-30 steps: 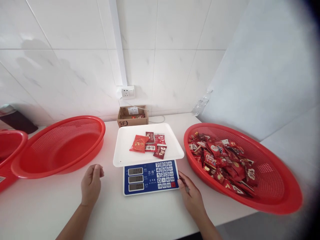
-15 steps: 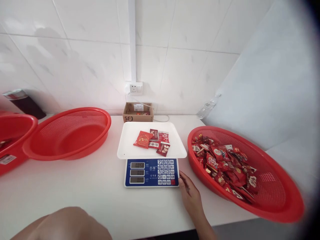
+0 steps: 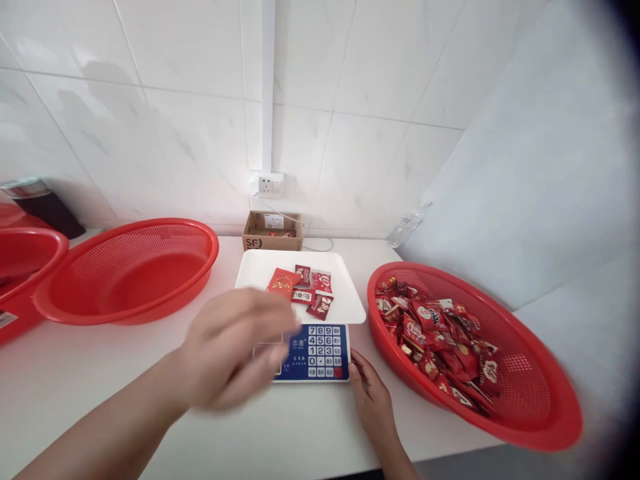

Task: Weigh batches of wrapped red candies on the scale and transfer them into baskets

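A weighing scale (image 3: pixel 299 367) with a blue keypad stands in front of me, topped by a white tray (image 3: pixel 345 307). Several wrapped sweets lie on the tray, among them a bright red packet (image 3: pixel 283 283) and a dark red one (image 3: pixel 320 307). My left hand (image 3: pixel 237 350), blurred by motion, hangs over the left of the scale and hides its displays. Its thumb is apart from the bent fingers, and I see nothing held. My right hand (image 3: pixel 369 387) grips the scale's right edge with bent fingers and thumb.
A red basket (image 3: pixel 545 400) of wrapped sweets is on the right. At left are another red basket (image 3: pixel 145 303), a red container (image 3: pixel 35 240) and a dark bottle (image 3: pixel 55 210). Behind the tray are a cardboard box (image 3: pixel 273 243) and a wall socket (image 3: pixel 267 185); a clear bottle (image 3: pixel 404 230) leans right.
My left hand has come up from the lower left to over the scale, covering its displays. My right hand stays at the scale's edge. The view has shifted slightly.
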{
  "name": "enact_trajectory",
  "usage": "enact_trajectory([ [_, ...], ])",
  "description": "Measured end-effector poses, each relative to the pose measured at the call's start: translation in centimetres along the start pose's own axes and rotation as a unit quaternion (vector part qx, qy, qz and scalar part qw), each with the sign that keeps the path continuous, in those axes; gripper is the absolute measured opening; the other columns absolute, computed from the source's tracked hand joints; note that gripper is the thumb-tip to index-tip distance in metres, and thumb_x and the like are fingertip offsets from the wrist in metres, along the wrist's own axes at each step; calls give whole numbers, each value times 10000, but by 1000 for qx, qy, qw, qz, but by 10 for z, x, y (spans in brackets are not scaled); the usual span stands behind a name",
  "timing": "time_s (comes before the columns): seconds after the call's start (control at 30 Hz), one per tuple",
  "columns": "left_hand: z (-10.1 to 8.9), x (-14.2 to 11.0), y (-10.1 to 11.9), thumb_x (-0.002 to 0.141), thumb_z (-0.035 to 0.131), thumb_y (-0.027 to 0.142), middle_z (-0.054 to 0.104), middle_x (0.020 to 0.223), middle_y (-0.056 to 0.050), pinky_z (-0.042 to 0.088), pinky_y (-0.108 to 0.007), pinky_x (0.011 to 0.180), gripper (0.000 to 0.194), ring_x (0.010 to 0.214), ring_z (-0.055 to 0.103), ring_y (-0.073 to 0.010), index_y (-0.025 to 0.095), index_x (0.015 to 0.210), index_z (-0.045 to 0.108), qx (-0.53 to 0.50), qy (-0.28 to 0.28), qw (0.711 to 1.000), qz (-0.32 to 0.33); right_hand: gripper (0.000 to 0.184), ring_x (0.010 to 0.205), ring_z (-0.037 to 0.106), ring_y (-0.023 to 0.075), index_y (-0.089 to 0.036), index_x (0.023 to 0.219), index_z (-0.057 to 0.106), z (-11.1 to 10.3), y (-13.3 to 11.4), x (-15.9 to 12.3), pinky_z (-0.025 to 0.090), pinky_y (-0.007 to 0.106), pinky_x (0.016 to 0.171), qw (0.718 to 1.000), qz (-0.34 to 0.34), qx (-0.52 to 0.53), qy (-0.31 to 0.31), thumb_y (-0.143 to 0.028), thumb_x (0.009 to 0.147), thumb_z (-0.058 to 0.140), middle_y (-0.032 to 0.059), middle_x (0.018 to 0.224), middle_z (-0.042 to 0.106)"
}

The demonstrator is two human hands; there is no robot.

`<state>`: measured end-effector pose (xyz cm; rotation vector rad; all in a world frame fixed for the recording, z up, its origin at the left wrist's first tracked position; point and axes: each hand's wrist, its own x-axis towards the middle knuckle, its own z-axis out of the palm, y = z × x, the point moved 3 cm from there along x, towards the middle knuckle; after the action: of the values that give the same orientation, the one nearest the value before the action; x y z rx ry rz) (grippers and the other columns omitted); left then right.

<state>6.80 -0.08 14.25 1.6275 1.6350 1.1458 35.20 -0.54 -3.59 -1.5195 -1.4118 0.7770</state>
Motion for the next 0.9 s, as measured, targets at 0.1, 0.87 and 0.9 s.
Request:
enact_trajectory([
  [0.1,30,42,19,794,408,459,561,1149,-39,444,-351,855,389,1067,513,-222,258,1104,530,132,-100,976,141,435,1017,587,215,-172,1129,578,0,-2,0,477,320,872,1000,-3,9,-5,-451,815,466,94,1126,623],
  [0.87,114,120,7,629,554,608,231,1455,-54,310,-537,961,774,1302,217,-337,355,1317,307,360,-336,858,143,369,971,614,207,-202,1100,601,1,-3,1,506,300,827,999,-19,32,6,-406,811,495,73,1106,638],
  [0.9,118,120,8,560,610,624,188,1472,-48,290,-556,968,873,1318,160,-350,369,1329,285,365,-364,843,151,374,971,614,206,-199,1106,597,1,-3,0,505,298,828,999,-19,34,5,-406,813,490,75,1110,636],
])
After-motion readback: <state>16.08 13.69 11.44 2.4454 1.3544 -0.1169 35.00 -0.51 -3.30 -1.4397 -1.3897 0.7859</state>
